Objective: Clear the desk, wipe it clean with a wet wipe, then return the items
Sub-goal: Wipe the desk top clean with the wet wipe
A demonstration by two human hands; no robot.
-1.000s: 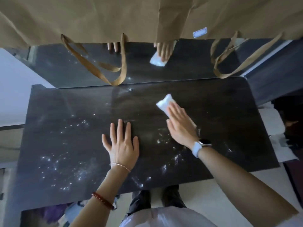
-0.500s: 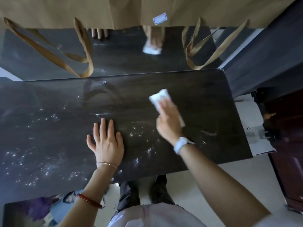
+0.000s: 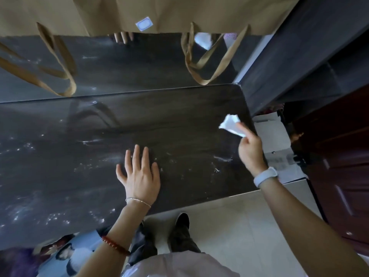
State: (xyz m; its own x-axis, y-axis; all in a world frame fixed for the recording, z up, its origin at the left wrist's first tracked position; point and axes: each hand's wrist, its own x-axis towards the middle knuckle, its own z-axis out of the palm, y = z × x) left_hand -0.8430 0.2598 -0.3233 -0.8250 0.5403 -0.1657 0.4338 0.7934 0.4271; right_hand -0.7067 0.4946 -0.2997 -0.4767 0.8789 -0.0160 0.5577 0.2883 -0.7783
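L hand (image 3: 139, 174) lies flat on the dark bench (image 3: 60, 156), palm down, fingers straight & slightly spread, holding nothing; thin silver bracelet (image 3: 137, 201) at the wrist, red bead bracelet (image 3: 114, 245) further up the forearm. R hand (image 3: 250, 150) is over the bench's right edge, fingers curled, pinching a crumpled white wet wipe (image 3: 230, 123) w/ thumb & fingertips; can't tell if the wipe touches the surface or is just above it. Pale watch band (image 3: 265, 176) on R wrist. The two hands are well apart, L near mid-bench, R at the right side by the rounded back corner. Bench top is glossy, w/ wet streaks & white specks, thickest at front left. A mirror-like panel (image 3: 119, 66) stands along the bench's back edge, reflecting fingers & the wipe. Brown paper bag (image 3: 179, 13) hangs above the panel, its handle loops (image 3: 201, 62) dangling in front of it; small white label on the bag. Right of the bench: a white cardboard box (image 3: 275, 136) & dark wood door (image 3: 339, 176). Person's dark shoes (image 3: 179, 232) on pale floor tiles below the front edge.
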